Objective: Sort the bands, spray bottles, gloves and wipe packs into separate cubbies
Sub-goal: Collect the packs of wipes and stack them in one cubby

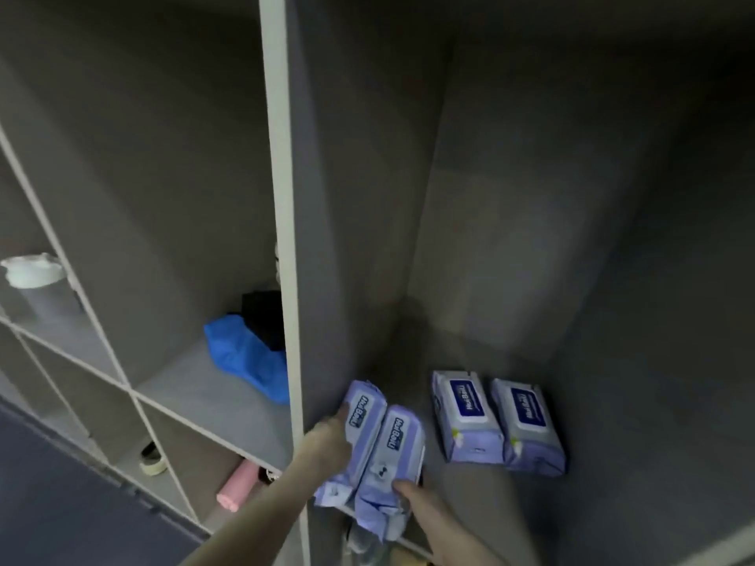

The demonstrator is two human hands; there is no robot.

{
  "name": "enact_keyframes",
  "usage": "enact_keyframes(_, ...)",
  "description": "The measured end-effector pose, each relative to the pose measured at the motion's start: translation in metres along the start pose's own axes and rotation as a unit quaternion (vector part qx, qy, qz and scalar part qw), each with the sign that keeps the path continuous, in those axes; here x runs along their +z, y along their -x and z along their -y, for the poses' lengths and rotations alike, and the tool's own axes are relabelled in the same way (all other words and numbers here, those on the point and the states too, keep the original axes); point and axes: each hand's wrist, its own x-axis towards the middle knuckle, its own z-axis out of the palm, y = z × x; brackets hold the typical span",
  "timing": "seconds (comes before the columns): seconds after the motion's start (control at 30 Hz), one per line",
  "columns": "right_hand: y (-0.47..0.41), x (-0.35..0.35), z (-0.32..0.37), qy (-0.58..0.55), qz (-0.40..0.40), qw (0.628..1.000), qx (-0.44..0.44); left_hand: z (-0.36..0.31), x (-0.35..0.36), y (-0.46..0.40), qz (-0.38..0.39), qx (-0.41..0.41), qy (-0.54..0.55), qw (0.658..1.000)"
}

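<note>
Two purple wipe packs lie flat deep in the right-hand cubby, one (465, 418) beside the other (529, 428). At the cubby's front left corner my left hand (327, 441) grips a third wipe pack (359, 422) by its left side. My right hand (416, 502) holds the near end of a fourth wipe pack (394, 463), which lies against the third. Blue gloves (245, 357) and something black (263, 316) sit in the cubby to the left.
A grey upright divider (282, 198) separates the two cubbies. A white lidded container (30, 271) stands in a cubby at far left. Below, a pink roll (237, 486) and tape rolls (153, 459) lie in lower cubbies. The floor (61, 504) is dark.
</note>
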Motion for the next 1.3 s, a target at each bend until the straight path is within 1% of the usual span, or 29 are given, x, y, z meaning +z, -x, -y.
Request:
enact_keyframes(0.03,-0.007,0.0,0.003,0.021,-0.023,0.999,-0.024,0.002,0.009,-0.005,-0.003,0.037,-0.049,0.998)
enact_keyframes(0.07,-0.009,0.002,0.005,0.022,-0.036,0.999,-0.029,0.003,0.016,-0.005,0.012,0.04,-0.075,0.996)
enact_keyframes(0.13,-0.01,0.008,-0.003,0.033,-0.046,0.997,-0.053,0.006,0.026,-0.006,-0.005,0.124,-0.131,0.984)
enact_keyframes(0.17,-0.018,0.007,-0.013,0.038,-0.049,0.995,-0.074,0.007,0.028,-0.006,0.025,0.157,-0.156,0.975)
enact_keyframes(0.2,-0.021,0.008,-0.019,0.038,-0.055,0.994,-0.085,0.009,0.031,-0.012,0.032,0.18,-0.191,0.964)
enact_keyframes(0.23,-0.024,0.008,-0.022,0.038,-0.057,0.992,-0.103,0.013,0.032,-0.016,-0.003,0.198,-0.225,0.954)
enact_keyframes(0.27,-0.024,0.009,-0.026,0.041,-0.061,0.992,-0.104,0.017,0.035,-0.021,-0.02,0.21,-0.229,0.951)
enact_keyframes(0.3,-0.027,0.01,-0.03,0.048,-0.065,0.991,-0.108,0.022,0.041,-0.026,-0.036,0.21,-0.242,0.946)
enact_keyframes(0.37,-0.022,0.009,-0.033,0.053,-0.057,0.992,-0.099,0.024,0.042,-0.031,-0.014,0.218,-0.226,0.949)
enact_keyframes(0.43,-0.023,0.006,-0.037,0.06,-0.042,0.993,-0.095,0.019,0.036,-0.032,0.02,0.215,-0.152,0.964)
enact_keyframes(0.47,-0.02,0.006,-0.036,0.063,-0.038,0.993,-0.097,0.016,0.034,-0.031,0.044,0.192,-0.123,0.973)
enact_keyframes(0.53,-0.012,0.004,-0.036,0.07,-0.02,0.992,-0.105,0.011,0.031,-0.023,0.072,0.139,-0.117,0.981)
enact_keyframes(0.57,-0.012,0.002,-0.04,0.077,-0.012,0.991,-0.113,0.01,0.033,-0.019,0.076,0.139,-0.12,0.98)
enact_keyframes(0.6,-0.011,-0.001,-0.043,0.081,-0.001,0.99,-0.114,0.01,0.036,-0.015,0.073,0.16,-0.136,0.975)
enact_keyframes(0.63,-0.01,-0.004,-0.046,0.089,0.011,0.989,-0.118,0.011,0.042,-0.012,0.036,0.186,-0.18,0.965)
enact_keyframes(0.67,-0.01,-0.008,-0.049,0.091,0.028,0.988,-0.124,0.015,0.049,-0.01,0.023,0.188,-0.209,0.959)
enact_keyframes(0.73,-0.01,-0.016,-0.053,0.098,0.047,0.988,-0.113,0.021,0.062,-0.007,0.005,0.192,-0.209,0.959)
enact_keyframes(0.83,0.003,-0.027,-0.038,0.11,0.077,0.986,-0.098,0.018,0.066,0.003,-0.025,0.229,-0.187,0.955)
enact_keyframes(0.87,0.007,-0.032,-0.029,0.118,0.081,0.984,-0.105,0.017,0.069,0.005,-0.038,0.234,-0.187,0.953)
enact_keyframes(0.9,0.009,-0.036,-0.017,0.148,0.055,0.98,-0.124,0.015,0.07,0.007,-0.043,0.231,-0.19,0.953)
enact_keyframes(0.93,0.005,-0.043,-0.006,0.204,0.0,0.966,-0.159,0.015,0.07,0.008,-0.04,0.224,-0.193,0.955)
enact_keyframes(1.0,-0.013,-0.058,0.014,0.311,-0.12,0.921,-0.203,0.016,0.073,0.008,-0.04,0.211,-0.193,0.957)
enact_keyframes(1.07,-0.029,-0.068,0.036,0.405,-0.198,0.871,-0.197,0.015,0.074,0.009,-0.035,0.202,-0.193,0.96)
enact_keyframes(1.1,-0.035,-0.071,0.047,0.454,-0.233,0.839,-0.191,0.015,0.074,0.01,-0.035,0.2,-0.189,0.961)
enact_keyframes(1.17,-0.049,-0.078,0.063,0.536,-0.304,0.762,-0.199,0.013,0.073,0.012,-0.04,0.202,-0.184,0.961)
enact_keyframes(1.2,-0.056,-0.081,0.069,0.564,-0.321,0.733,-0.201,0.011,0.073,0.012,-0.045,0.204,-0.189,0.96)
enact_keyframes(1.23,-0.061,-0.084,0.072,0.586,-0.317,0.722,-0.186,0.009,0.074,0.012,-0.056,0.207,-0.198,0.956)
enact_keyframes(1.27,-0.068,-0.088,0.073,0.597,-0.293,0.73,-0.156,0.007,0.074,0.012,-0.066,0.208,-0.208,0.953)
enact_keyframes(1.3,-0.074,-0.091,0.073,0.599,-0.261,0.748,-0.115,0.004,0.074,0.011,-0.068,0.202,-0.217,0.953)
